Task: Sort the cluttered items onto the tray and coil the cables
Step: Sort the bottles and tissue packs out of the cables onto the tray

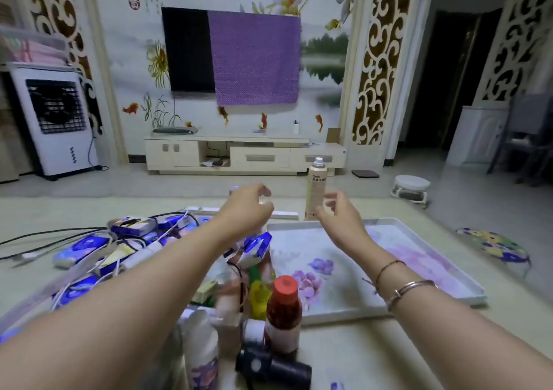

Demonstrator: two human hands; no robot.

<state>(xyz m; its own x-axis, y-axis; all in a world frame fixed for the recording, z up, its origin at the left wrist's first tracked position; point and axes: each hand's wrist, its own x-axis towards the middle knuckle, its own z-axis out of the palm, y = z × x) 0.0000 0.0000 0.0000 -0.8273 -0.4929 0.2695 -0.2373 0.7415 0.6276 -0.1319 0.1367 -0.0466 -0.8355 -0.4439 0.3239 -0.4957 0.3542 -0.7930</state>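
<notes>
Nearest the person, a red-capped bottle (283, 315) stands upright among bottles at the bench edge; it looks light, rigid and smooth, best gripped round the body. Beyond, thin limp cables (89, 234) tangle over blue packets (83, 247), beside the flowered tray (374, 270). Farther off, left hand (251, 207) and right hand (338, 210) hover, fingers loosely curled, holding nothing, near a tall spray can (315, 192).

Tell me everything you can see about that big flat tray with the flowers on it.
The tray is a wide, shallow rectangle with a low raised white rim and rounded corners. Its floor is printed with purple and lilac flowers on a pale ground. It looks like plastic or melamine, though that is uncertain. It lies flat on the table, to the right of the clutter, and nothing seems to lie in it yet. The right hand hovers above its far edge without touching it.
</notes>
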